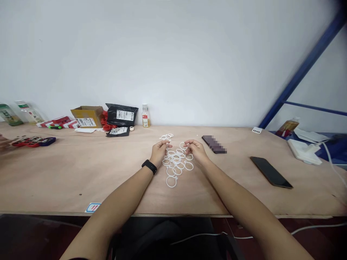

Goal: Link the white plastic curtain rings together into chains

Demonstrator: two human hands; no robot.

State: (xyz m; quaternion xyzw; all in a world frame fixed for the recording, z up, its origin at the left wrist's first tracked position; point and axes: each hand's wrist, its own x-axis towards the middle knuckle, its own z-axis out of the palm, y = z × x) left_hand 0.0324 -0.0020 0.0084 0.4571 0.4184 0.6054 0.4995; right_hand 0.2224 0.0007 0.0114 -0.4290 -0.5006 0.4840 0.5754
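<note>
A loose pile of thin white plastic rings (177,169), each with a small tab or eyelet, lies flat on the wooden table (121,187) between my hands. My right hand (195,150) is at the pile's far right, thumb and fingers pinched on a white ring (182,145) held at its edge. At the upper left of the pile is my left hand (160,151), with a black band on the wrist. Its thumb and fingertips are pinched together; a bit of white shows at them, too small to make out. Beyond my hands lies a smaller group of white rings (166,137).
A dark phone (271,172) and a partly blurred dark flat object (214,144) lie to the right. Along the wall stand a small bottle (145,116), black parcels (121,115) and an open carton (86,117). Another person's hand (3,142) shows at the left edge.
</note>
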